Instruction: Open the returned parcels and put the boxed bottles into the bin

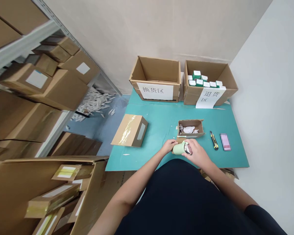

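A light green cup lies tilted at the table's front edge, with my right hand wrapped round its lidded end. My left hand is closed beside the cup's other end, at a brown cardboard flap; what its fingers pinch is too small to make out. Just beyond both hands stands a small open carton with crumpled white paper inside.
A taped box sits on the left of the green table. Two large open boxes stand at the back, the right one holding several green-white boxes. A cutter lies right. Shelves and a big carton are left.
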